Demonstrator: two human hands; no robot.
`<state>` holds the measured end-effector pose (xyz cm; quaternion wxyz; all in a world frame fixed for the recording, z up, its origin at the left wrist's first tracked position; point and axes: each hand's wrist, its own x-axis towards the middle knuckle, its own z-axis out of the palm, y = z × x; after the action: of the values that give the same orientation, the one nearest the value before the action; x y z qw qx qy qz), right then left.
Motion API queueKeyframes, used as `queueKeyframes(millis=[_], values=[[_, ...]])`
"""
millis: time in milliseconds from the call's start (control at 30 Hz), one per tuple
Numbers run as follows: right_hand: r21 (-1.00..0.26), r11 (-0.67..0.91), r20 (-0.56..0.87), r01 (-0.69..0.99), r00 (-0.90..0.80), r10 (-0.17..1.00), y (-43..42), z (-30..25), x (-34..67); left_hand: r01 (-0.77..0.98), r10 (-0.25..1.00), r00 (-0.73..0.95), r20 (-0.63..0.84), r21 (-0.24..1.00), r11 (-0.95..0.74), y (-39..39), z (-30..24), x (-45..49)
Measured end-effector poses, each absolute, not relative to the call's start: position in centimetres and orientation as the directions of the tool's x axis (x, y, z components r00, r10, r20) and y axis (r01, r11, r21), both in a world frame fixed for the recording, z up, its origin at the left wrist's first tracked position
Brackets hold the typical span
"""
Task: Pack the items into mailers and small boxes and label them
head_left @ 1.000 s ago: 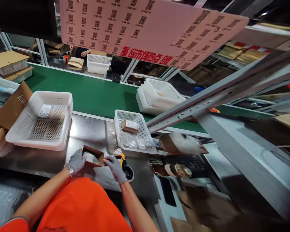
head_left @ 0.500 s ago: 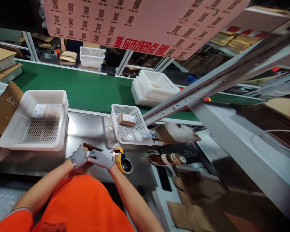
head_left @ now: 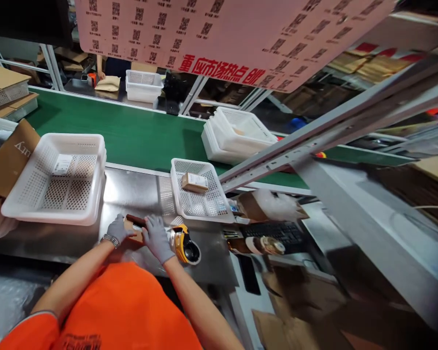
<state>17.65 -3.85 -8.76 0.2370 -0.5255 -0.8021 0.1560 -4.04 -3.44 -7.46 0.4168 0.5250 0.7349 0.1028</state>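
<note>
On the steel bench in front of me lies a small cardboard box (head_left: 134, 234) with a darker brown flap (head_left: 134, 219) raised along its far side. My left hand (head_left: 117, 229), in a grey glove, grips the box's left end. The gloved right hand (head_left: 158, 239) is closed over the right end, its fingertips at the flap; part of the box is hidden under it. Just right of that hand stands a yellow-and-black tape dispenser (head_left: 185, 245). Beyond it, a white basket (head_left: 182, 212) holds a small labelled box (head_left: 194, 182).
Stacked white baskets (head_left: 99, 194) stand at left beside a brown carton (head_left: 12, 158). Behind the bench runs a green conveyor (head_left: 146, 131) carrying more baskets (head_left: 209, 146). A metal post (head_left: 277, 150) slants across the right. A phone (head_left: 248, 275) and keyboard (head_left: 273, 233) lie at right.
My right hand has shifted from the near middle of the box to its right end and flap. The left hand stays at the left end, and more of the box's face shows between them.
</note>
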Motion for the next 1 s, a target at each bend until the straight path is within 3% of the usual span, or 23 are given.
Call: queueKeyframes(millis=[233,467,533,633,700,767,867,1000], values=[[-0.612,0.334,0.076,0.717,-0.368,0.927,-6.0,-10.7,20.0,0.558,0.859,-0.107,-0.501,0.685,0.469,-3.5,-9.1,-4.2],[-0.548,0.421,0.081,0.723,-0.455,0.887,-8.7,-13.3,18.6,0.262,0.818,-0.032,-0.574,0.785,0.561,-3.3,-9.2,-5.1],[-0.539,0.425,0.102,0.727,-0.445,0.89,-9.1,-13.9,18.1,0.215,0.797,0.013,-0.604,0.78,0.588,-3.3,-9.0,-5.3],[-0.58,0.464,0.152,0.669,-0.471,0.869,-9.2,-14.5,18.9,0.28,0.752,-0.04,-0.658,0.715,0.64,-2.8,-8.6,-5.2],[-0.61,0.43,0.219,0.666,-0.38,0.899,-9.3,-15.2,20.8,0.332,0.739,-0.085,-0.668,0.68,0.653,-2.3,-8.3,-5.0],[-0.623,0.268,0.3,0.735,-0.092,0.949,-9.7,-16.3,23.5,0.362,0.744,-0.104,-0.66,0.671,0.646,-1.8,-8.0,-4.6],[-0.633,-0.019,0.347,0.774,0.306,0.887,-10.0,-18.0,27.7,0.396,0.757,-0.093,-0.647,0.673,0.625,-1.1,-7.6,-3.5],[-0.685,-0.118,0.122,0.719,0.272,0.954,-9.4,-17.6,31.4,0.456,0.781,-0.031,-0.624,0.686,0.567,-0.1,-6.9,-0.8]])
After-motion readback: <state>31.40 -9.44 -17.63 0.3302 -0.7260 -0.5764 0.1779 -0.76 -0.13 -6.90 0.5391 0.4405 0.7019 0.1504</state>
